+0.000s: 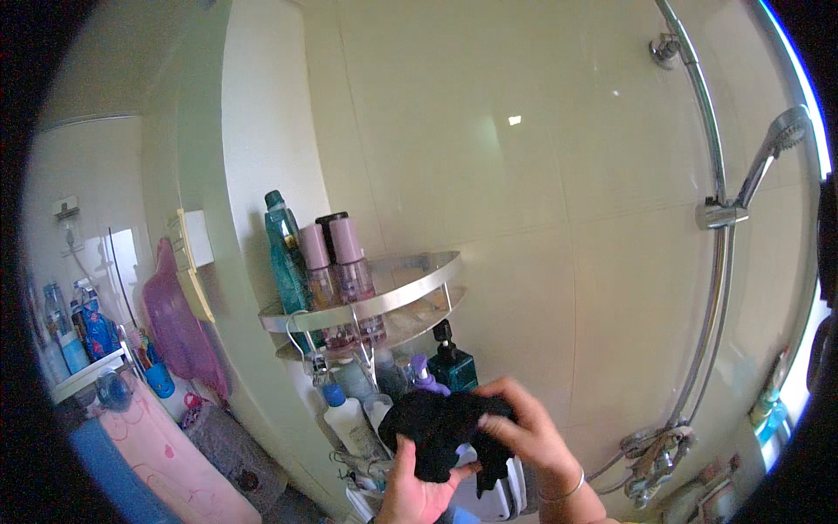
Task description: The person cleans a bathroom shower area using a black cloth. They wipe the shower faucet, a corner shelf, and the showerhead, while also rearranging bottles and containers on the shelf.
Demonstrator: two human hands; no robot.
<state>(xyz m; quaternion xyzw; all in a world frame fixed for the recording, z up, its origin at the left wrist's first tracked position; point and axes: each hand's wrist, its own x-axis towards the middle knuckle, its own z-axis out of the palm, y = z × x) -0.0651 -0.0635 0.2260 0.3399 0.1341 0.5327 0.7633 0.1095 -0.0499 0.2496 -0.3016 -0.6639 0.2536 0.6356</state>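
Observation:
A bunched black cloth [429,429] is held up between both hands, in front of the lower bottles of a metal corner shelf [393,298]. My left hand [419,488] grips its lower left part, thumb in front. On the right side, my right hand [530,426], with a bracelet at the wrist, pinches the cloth near its upper edge; this hand is slightly blurred. Just behind the cloth stand a bottle with a purple pump [424,374], a dark green bottle with a black pump [455,367] and a white bottle with a blue cap [350,419].
A green bottle [285,262] and pink-capped bottles [350,268] stand on the upper shelf. Chrome shower rail [717,281], hand shower [776,141] and mixer tap [658,462] are at right. Towels [177,452] and a purple basin [173,314] hang at left.

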